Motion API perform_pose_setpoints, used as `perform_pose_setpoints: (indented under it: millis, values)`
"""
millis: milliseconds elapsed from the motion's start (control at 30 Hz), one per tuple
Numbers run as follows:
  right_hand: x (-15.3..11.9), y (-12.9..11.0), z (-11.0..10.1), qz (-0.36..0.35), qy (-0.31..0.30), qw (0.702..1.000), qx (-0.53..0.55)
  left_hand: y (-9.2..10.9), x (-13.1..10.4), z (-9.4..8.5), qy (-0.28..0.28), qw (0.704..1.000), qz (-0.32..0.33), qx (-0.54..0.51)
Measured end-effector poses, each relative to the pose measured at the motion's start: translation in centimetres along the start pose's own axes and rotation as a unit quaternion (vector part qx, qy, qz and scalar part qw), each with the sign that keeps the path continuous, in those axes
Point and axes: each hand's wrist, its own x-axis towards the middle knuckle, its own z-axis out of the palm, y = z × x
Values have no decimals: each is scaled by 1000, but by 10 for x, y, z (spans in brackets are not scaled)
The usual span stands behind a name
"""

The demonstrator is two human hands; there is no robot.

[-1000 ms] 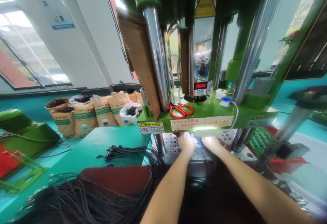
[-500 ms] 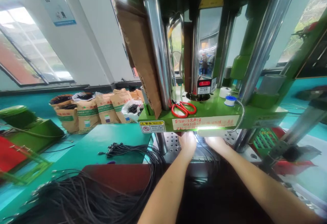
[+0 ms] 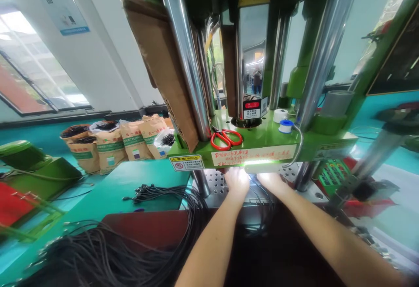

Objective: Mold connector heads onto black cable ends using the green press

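Both hands reach under the front edge of a green press (image 3: 196, 149), in the glare of a lamp. My left hand (image 3: 237, 180) is over the perforated metal plate (image 3: 214, 184), its fingers hidden beneath the machine. To the right, my right hand (image 3: 271, 181) is also partly under the edge, with its fingertips out of sight. Thin black cables (image 3: 262, 195) run out between the two hands and hang over the plate's front. Whether either hand grips anything is hidden.
Red-handled scissors (image 3: 226, 139) and a blue-rimmed spool (image 3: 286, 126) lie on the press ledge. Black cable bundles (image 3: 157, 193) spread over the green table (image 3: 124, 178) at left. Cardboard (image 3: 160, 68) leans by a steel column (image 3: 188, 60). Filled sacks (image 3: 111, 145) stand behind.
The whole view has shifted, so the press and scissors appear farther left. Both hands remain under the press edge, nearly in the same place relative to it.
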Motion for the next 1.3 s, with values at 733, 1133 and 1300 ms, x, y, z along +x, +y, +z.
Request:
perform_pose_setpoints:
  millis: [733, 1133, 1300]
  values:
    - [-12, -18, 4, -25, -26, 999, -22, -1, 1, 25, 49, 997, 59, -16]
    - [-13, -9, -15, -61, -56, 996, -17, -6, 6, 0, 0, 985, 170, 15]
    - [-17, 3, -22, -100, -92, 991, -14, -36, 12, 0, -70, 965, 252, 25]
